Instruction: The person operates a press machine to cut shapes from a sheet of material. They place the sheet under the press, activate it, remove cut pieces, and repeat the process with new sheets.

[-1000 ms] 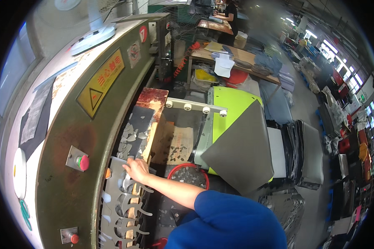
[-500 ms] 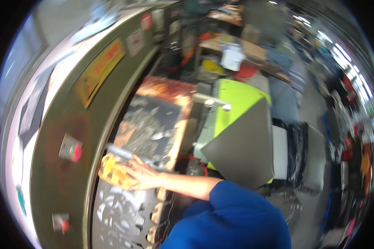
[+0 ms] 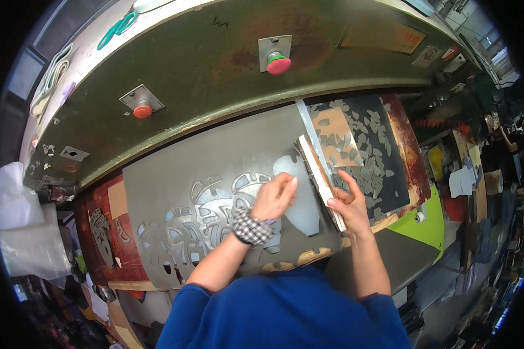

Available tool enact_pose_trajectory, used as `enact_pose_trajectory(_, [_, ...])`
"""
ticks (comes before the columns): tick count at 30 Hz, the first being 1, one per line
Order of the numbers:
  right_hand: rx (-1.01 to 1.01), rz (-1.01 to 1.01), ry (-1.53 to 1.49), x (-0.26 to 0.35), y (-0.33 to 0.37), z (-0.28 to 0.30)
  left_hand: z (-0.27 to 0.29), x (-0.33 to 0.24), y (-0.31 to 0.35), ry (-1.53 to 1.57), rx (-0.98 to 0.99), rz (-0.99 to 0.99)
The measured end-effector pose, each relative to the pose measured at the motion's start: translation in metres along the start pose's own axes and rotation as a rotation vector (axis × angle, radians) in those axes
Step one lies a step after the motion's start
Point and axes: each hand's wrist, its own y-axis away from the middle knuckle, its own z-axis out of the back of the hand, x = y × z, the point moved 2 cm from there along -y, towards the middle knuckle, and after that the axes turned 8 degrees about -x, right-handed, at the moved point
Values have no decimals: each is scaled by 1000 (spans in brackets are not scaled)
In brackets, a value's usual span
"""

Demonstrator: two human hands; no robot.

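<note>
A grey sheet [image 3: 215, 148] lies beneath the green machine beam, with several curved slots and a large sole-shaped opening cut through it. Over these openings hovers my left hand [image 3: 275, 199], its fingers curled together; whatever they may hold is hidden. Beside the sole-shaped opening, a flat piece with pale edges and a brown middle band [image 3: 320, 183] stands tilted on its side, seen nearly edge-on. My right hand [image 3: 352, 205] grips its right side, thumb on the near part, with other fingers partly spread.
Loose grey scraps [image 3: 375, 142] litter a dark board at the right. The green beam [image 3: 209, 64] runs across the far side, bearing a pink push button [image 3: 278, 64] and a red push button [image 3: 142, 109]. Teal scissors [image 3: 117, 29] lie on top. A lime-green sheet [image 3: 425, 224] is at the right.
The view has swung round, bringing both hands in. Earlier, one hand lay on a yellow piece with openings; now my right hand grips a pale-edged piece tilted on its side.
</note>
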Motion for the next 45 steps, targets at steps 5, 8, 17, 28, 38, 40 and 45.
enact_pose_trajectory(5, [23,69,-98,-21,-6,11,-40,-7,-31,225,16,178])
enact_pose_trajectory(8, [74,-8,-426,-26,-14,27,-12,-15,-34,577,-118,296])
enact_pose_trajectory(17, [-628,416,141,-6,23,156,162,-63,38,439,-352,-85])
enact_pose_trajectory(28, [-878,1029,1534,-16,45,150,113,25,114,-911,-345,64])
enact_pose_trajectory(38, [282,775,898,-103,102,-23,76,41,132,-934,405,-882])
enact_pose_trajectory(40, [264,825,958,-107,107,-28,85,43,126,-798,454,-861])
enact_pose_trajectory(45, [193,804,1066,-116,119,-35,94,24,111,-516,490,-630])
